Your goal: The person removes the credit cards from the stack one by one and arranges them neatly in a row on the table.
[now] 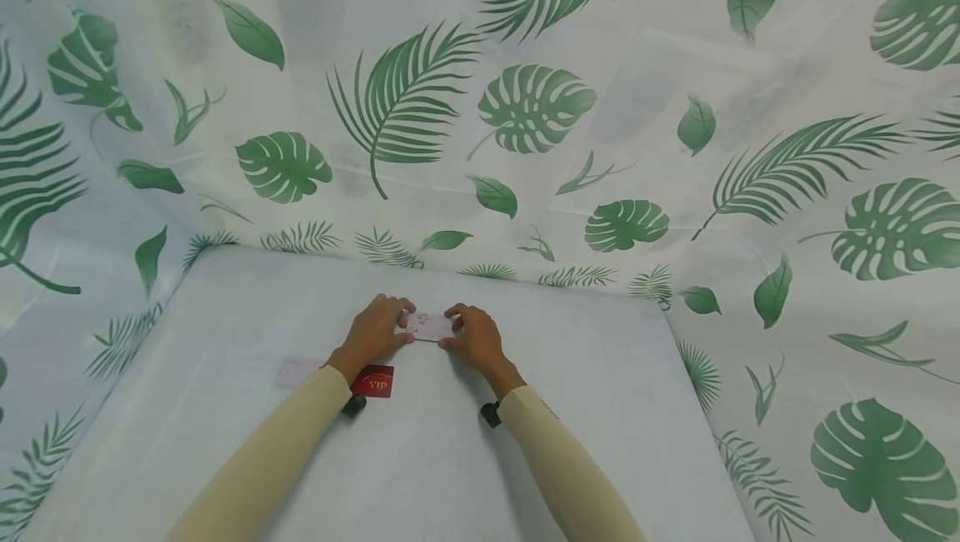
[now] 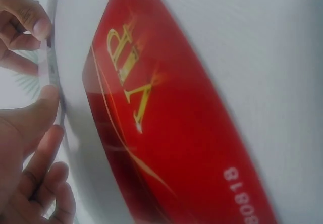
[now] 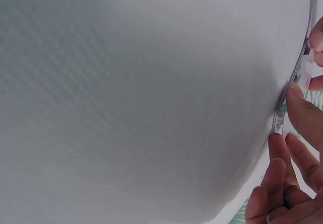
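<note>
Toward the far side of the table, a pale pink patterned card (image 1: 430, 327) is held between both hands. My left hand (image 1: 375, 329) pinches its left end between thumb and fingers, and my right hand (image 1: 476, 340) does the same at the right end. From the right wrist view, the card (image 3: 301, 75) appears nearly edge-on, with a clear, glossy edge. A red card (image 1: 372, 381) with gold "VIP" lettering lies flat beside the left wrist; this red card (image 2: 161, 118) fills much of the left wrist view.
Another pale pink sheet or card (image 1: 294, 371) lies left of the left wrist, partly hidden by it. The white table (image 1: 600, 409) is backed by a hanging leaf-print cloth (image 1: 525, 192), which also rises at both sides.
</note>
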Demonstrator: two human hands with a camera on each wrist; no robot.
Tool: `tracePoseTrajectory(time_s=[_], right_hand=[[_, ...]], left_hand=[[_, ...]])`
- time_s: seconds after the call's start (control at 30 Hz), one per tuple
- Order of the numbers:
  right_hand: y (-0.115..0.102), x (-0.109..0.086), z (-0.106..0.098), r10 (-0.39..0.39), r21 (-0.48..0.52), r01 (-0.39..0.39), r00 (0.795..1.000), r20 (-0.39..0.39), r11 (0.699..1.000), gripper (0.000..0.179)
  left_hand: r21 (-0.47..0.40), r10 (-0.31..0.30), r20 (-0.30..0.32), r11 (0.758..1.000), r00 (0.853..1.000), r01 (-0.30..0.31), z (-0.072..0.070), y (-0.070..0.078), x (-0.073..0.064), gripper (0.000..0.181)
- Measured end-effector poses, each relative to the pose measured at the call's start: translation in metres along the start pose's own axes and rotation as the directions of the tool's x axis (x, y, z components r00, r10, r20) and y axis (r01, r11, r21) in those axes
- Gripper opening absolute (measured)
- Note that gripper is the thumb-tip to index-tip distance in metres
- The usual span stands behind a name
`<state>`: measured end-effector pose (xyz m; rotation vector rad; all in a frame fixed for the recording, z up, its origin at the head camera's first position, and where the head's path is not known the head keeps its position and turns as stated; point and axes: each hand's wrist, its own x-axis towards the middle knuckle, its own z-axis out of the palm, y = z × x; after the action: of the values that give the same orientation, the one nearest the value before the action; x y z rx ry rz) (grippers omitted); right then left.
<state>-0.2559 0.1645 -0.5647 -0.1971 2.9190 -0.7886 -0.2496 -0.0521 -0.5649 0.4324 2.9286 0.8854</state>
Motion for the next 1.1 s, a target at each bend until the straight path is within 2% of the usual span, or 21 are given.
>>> tracePoseTrajectory(time_s=[0.33,0.6,0.87,1.1], right_hand=[[-0.001,-0.008,-0.006,-0.038,0.022,0.039,0.999,-0.022,0.999,0.052],[-0.004,-0.019,-0.009,-0.055,0.007,0.055,0.998,-0.024,0.998,0.054],[-0.005,-0.028,-0.009,-0.055,0.012,0.055,0.998,-0.021,0.998,0.054],[-0.006,-0.037,-0.01,-0.052,0.004,0.052,0.998,-0.016,0.999,0.053]], left_hand=[[0.024,0.01,-0.01,1.0,1.0,-0.01,-0.001,0.0,-0.002,0.055],[0.033,0.018,-0.02,0.999,1.0,-0.017,-0.003,0.002,-0.012,0.056],[0.029,0.058,-0.051,0.998,0.997,-0.056,-0.004,0.001,-0.021,0.055],[0.03,0.051,-0.039,0.998,0.998,-0.05,-0.004,0.004,-0.027,0.057]])
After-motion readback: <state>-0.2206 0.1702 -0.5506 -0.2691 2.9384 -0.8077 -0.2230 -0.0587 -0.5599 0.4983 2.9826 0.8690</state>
